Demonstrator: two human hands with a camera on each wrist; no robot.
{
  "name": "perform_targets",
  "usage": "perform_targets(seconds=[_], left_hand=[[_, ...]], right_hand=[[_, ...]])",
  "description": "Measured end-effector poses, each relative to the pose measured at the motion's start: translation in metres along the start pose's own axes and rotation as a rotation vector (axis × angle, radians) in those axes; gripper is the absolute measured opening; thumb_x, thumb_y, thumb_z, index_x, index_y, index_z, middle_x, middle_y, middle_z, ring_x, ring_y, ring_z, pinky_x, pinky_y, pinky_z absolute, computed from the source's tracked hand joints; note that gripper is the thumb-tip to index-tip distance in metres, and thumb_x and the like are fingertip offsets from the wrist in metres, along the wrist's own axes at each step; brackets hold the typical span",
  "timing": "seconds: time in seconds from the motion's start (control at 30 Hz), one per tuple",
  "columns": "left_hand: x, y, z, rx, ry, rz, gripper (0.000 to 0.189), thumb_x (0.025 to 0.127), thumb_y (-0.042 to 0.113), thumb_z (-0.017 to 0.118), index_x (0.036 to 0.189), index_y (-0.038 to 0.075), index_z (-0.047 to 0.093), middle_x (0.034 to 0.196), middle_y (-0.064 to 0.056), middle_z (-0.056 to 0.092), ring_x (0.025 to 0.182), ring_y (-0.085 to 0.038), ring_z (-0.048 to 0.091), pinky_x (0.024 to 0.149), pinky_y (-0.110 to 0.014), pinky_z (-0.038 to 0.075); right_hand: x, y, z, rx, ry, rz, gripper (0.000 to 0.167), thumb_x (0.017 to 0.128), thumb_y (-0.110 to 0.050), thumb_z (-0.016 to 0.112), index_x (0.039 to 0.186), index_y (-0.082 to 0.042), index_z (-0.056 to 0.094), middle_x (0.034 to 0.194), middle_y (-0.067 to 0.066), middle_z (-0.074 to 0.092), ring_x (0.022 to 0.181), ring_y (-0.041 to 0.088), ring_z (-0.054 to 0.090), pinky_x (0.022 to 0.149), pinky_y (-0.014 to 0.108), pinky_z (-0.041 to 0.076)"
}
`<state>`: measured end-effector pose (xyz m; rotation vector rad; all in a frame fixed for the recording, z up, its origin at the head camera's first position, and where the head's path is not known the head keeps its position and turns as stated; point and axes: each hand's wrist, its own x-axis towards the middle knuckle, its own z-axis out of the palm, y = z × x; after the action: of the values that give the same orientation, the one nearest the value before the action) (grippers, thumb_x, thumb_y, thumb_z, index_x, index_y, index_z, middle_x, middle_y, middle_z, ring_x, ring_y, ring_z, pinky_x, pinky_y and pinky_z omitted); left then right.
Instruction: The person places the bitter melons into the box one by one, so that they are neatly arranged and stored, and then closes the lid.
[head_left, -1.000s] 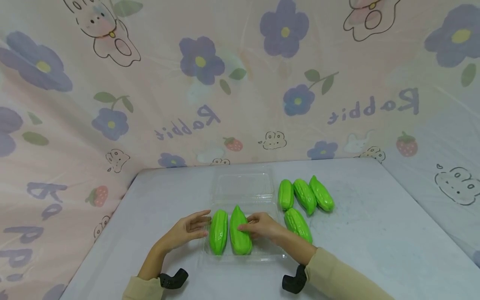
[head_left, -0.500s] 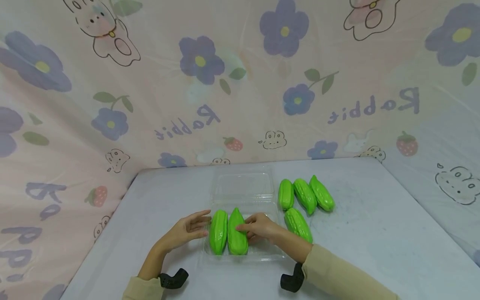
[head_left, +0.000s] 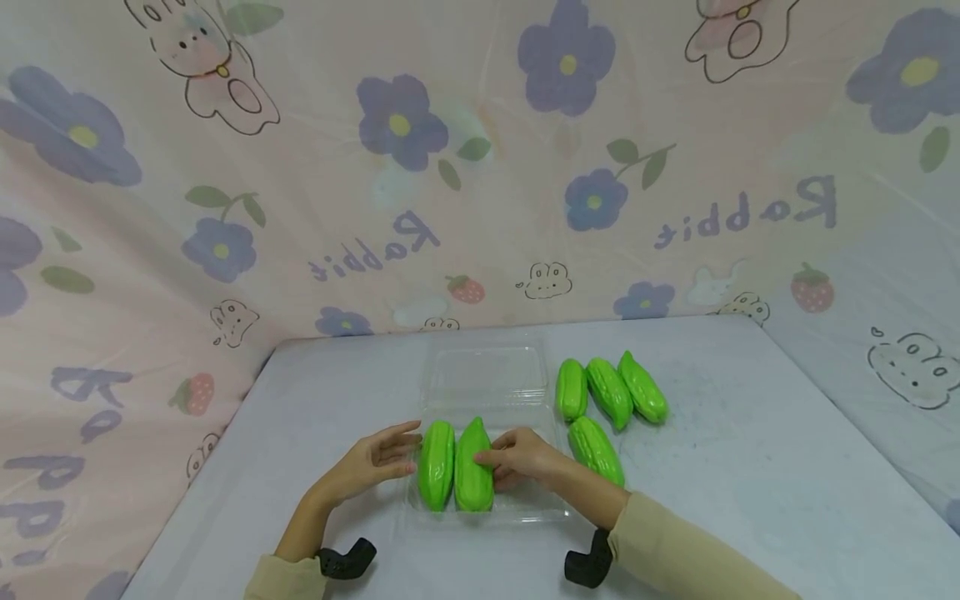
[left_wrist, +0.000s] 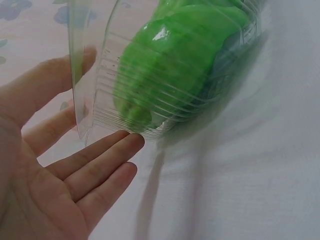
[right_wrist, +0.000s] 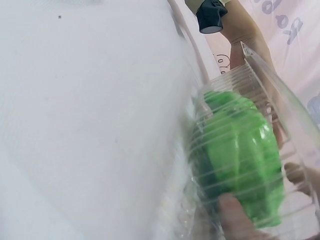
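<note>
Two gourds are seated side by side in the open box [head_left: 532, 505], whose clear walls are hard to trace against the white table [head_left: 750, 450]. The right gourd [head_left: 472, 487] is pinched by the right hand [head_left: 525, 454]: the thumb is laid on its top, while the other fingers are partly hidden down its right side. The left gourd [head_left: 437, 467] is just beside it; whether the two are touching cannot be told. The left hand [head_left: 375, 454] is held at the box's left wall, its fingers apart and loosely extended, gripping nothing; firm contact cannot be made out. By the left wrist view, the gourds are blurred by the ribbed plastic and cut off at the top. The lid [head_left: 486, 371] is laid back, its edges faint. Four more gourds [head_left: 609, 392] are grouped on the right, one partly covered by the right forearm. Both sleeves [head_left: 285, 579] are cropped.
</note>
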<state>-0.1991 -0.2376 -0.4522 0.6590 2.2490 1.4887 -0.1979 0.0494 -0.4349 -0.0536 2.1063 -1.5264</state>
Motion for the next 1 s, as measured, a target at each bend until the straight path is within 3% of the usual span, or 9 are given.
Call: perform_targets(seconds=[0.5,0.7,1.0], left_hand=[[0.0001,-0.0012,0.0001,0.002,-0.001,0.004,0.068,0.095,0.02,0.062,0.15,-0.001,0.027,0.147,-0.031,0.041,0.134,-0.049,0.043,0.108,-0.046,0.044],[0.0007,0.0006,-0.0005,0.0,-0.004,0.012,0.068,0.095,0.02,0.061,0.15,-0.001,0.027,0.147,-0.031,0.041,0.134,-0.05,0.042,0.108,-0.047,0.044],[-0.0002,0.0002,0.0005,-0.001,0.0,-0.001,0.069,0.095,0.021,0.062,0.15,-0.001,0.027,0.147,-0.031,0.041,0.134,-0.049,0.042,0.107,-0.044,0.045]], right_hand=[[-0.0033,0.0017,-0.0025,-0.087,0.032,-0.014,0.053,0.085,-0.021,0.073,0.121,0.013,0.053,0.097,0.018,0.067,0.072,0.019,0.071,0.069,0.034,0.062],[-0.001,0.0008,0.0021,-0.052,0.037,-0.026,0.05,0.085,-0.015,0.072,0.12,0.015,0.053,0.098,0.021,0.067,0.07,0.021,0.073,0.068,0.034,0.062],[-0.0072,0.0011,-0.0022,-0.055,0.026,-0.047,0.051,0.085,-0.016,0.072,0.121,0.015,0.051,0.099,0.022,0.067,0.079,0.025,0.073,0.071,0.036,0.062]])
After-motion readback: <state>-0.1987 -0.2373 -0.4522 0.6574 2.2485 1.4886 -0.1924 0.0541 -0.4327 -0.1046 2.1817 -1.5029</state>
